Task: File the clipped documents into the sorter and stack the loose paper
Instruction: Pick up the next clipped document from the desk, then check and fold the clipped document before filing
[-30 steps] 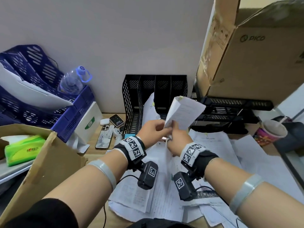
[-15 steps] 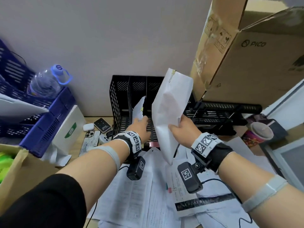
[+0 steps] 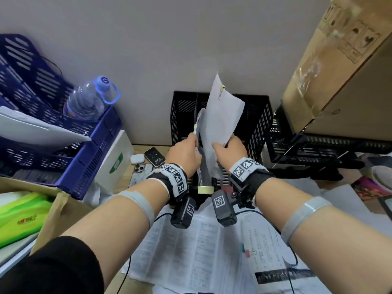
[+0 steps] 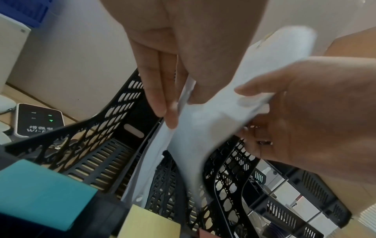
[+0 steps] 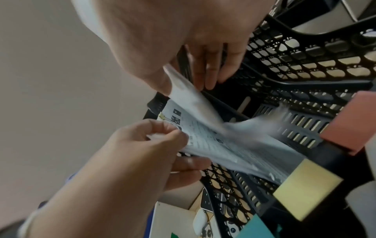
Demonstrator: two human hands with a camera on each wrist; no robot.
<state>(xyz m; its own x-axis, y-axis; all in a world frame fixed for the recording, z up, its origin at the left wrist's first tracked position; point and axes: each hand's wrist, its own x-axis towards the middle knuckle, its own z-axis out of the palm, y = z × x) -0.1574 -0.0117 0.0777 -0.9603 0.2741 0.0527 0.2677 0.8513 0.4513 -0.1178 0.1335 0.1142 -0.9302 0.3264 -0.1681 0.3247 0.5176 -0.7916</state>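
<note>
The black mesh sorter stands against the wall. My right hand grips the lower edge of a white clipped document with a yellow clip at its top corner. That document is upright, its bottom inside a middle slot. My left hand pinches a second clipped document, printed and yellow-clipped, which stands in the slot just to the left. In the left wrist view my left fingers lie against this sheet. Loose paper covers the desk below my wrists, with a pink-clipped document among it.
Blue baskets and a water bottle stand at the left, with a brown paper bag in front. Phones lie left of the sorter. A cardboard box sits on black trays at the right, near a cup.
My right hand has brought its clipped document left and down into the sorter. My left hand has moved onto the document in the neighbouring slot and now pinches it.
</note>
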